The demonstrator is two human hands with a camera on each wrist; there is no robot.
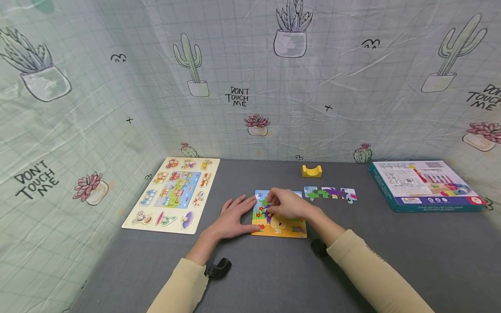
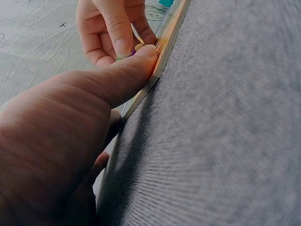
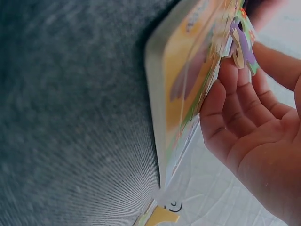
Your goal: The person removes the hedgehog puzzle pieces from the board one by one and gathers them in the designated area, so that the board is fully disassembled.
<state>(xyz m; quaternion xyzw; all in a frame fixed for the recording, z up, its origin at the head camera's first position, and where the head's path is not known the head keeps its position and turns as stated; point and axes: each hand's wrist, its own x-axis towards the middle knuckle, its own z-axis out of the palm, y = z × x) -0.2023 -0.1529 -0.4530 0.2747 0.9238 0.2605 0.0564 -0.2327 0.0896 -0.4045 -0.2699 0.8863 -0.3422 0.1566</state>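
Just below the head view's centre, we see a puzzle board. The left hand rests at its left edge, fingers extended and spread; the right hand pinches a purple-and-green piece over it (more pieces lie right of centre).

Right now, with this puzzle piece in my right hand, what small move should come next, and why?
I'd probably level the puzzle piece over the puzzle board. Your right hand pinches it at a tilt, so it isn't lying flat, while your left hand rests on the board's edge and may help steady it.
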